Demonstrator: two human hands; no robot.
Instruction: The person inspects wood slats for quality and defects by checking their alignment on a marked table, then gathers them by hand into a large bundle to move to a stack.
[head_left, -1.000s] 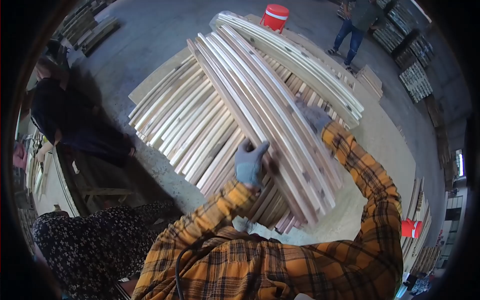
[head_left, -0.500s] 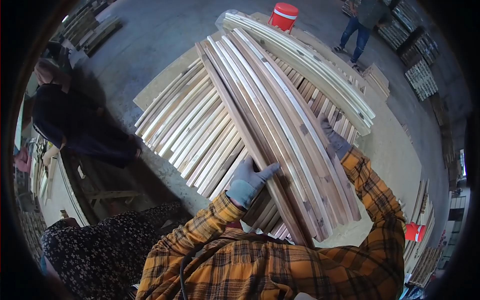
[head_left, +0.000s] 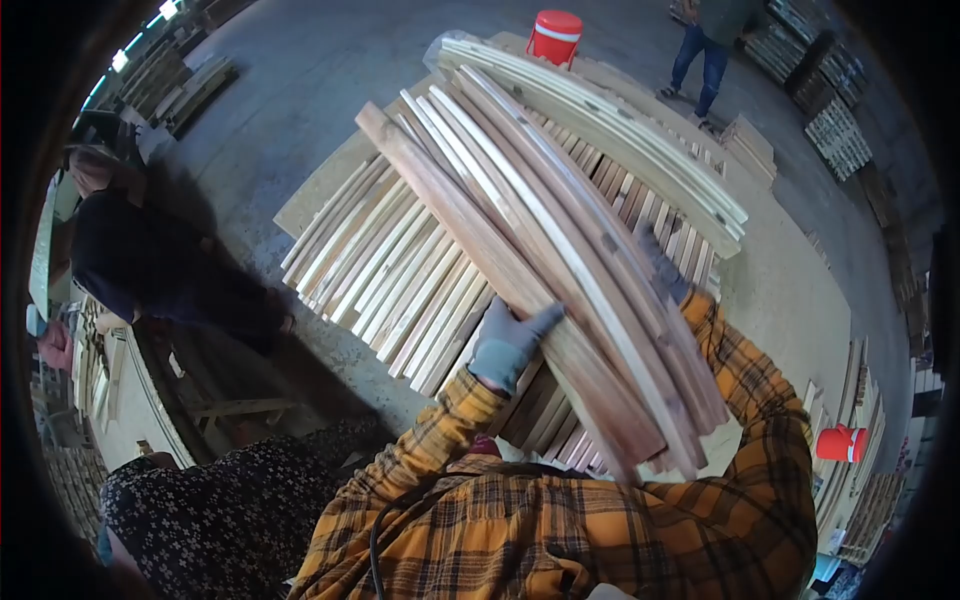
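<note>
A bundle of curved wooden slats (head_left: 540, 250) runs from 11 o'clock down to 5 o'clock, raised above the slat pile (head_left: 400, 270) on the table (head_left: 790, 290). The gloved left hand (head_left: 505, 345) holds the bundle's near-left edge, its grip closed around it. The right hand (head_left: 665, 275), mostly hidden, presses the bundle's far side at 3 o'clock; its grip cannot be made out. A red bucket (head_left: 556, 35) stands at 12 o'clock.

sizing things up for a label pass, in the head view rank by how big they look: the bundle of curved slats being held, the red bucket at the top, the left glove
1. bundle of curved slats, by far the largest.
2. left glove.
3. red bucket, though it stands much farther from the camera, so its look is no guide to true size.
</note>
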